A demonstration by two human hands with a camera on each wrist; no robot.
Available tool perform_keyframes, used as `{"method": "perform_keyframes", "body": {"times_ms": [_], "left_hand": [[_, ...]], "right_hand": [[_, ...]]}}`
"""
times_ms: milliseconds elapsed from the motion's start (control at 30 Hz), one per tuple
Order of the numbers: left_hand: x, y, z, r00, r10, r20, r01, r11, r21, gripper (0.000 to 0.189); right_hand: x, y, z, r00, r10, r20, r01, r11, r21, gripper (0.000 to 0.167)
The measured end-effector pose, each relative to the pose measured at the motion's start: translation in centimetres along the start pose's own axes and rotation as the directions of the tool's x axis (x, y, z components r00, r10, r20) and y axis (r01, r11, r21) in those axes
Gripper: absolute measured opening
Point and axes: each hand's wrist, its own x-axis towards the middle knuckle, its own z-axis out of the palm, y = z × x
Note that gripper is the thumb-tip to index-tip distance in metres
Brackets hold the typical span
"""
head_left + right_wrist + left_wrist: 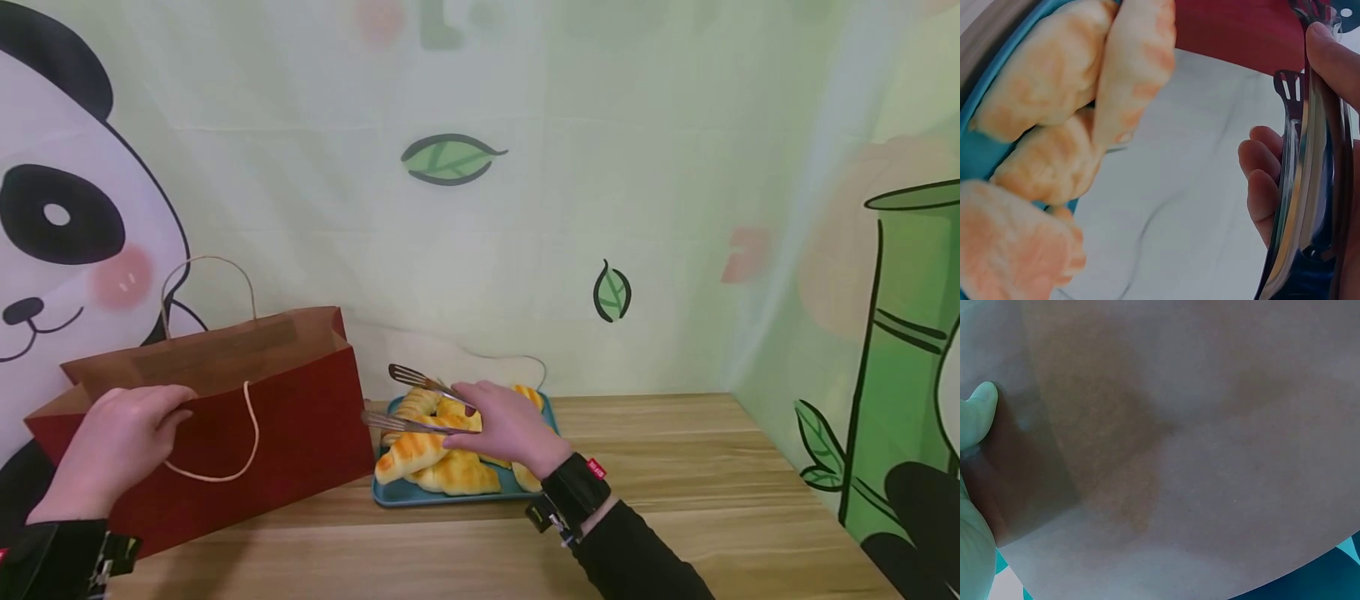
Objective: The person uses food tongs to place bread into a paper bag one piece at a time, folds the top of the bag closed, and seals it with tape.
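Observation:
At the left stands a red paper bag (277, 442) with its mouth spread wide and a brown inside. My left hand (123, 446) grips its near rim, beside the front cord handle (253, 429). Brown paper (1222, 462) fills most of the left wrist view, the thumb (982, 412) at its left edge. With my right hand (513, 425) I hold metal tongs (408, 423), their two slotted ends apart and pointing left over the bread rolls (416, 454). In the right wrist view nothing sits between the tongs' ends (1291, 94).
Several golden rolls lie heaped on a blue tray (408, 500) just right of the bag. Both are on a wood-grain table (637, 483). Behind the table hangs a pale green cloth (675, 125) printed with leaves and a panda.

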Motion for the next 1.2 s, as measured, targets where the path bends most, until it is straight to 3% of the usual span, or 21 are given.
{"method": "perform_keyframes", "body": {"times_ms": [467, 1200], "left_hand": [[0.0, 0.0, -0.1, 1.000, -0.012, 0.011, 0.012, 1.000, -0.013, 0.027], [0.0, -0.3, 0.1, 0.999, 0.027, -0.018, -0.027, 1.000, 0.002, 0.028]], "right_hand": [[-1.4, 2.5, 0.8, 0.997, -0.067, 0.048, 0.070, 0.994, -0.081, 0.075], [-2.2, 4.6, 1.6, 0.991, -0.107, 0.080, 0.119, 0.981, -0.156, 0.075]]}}
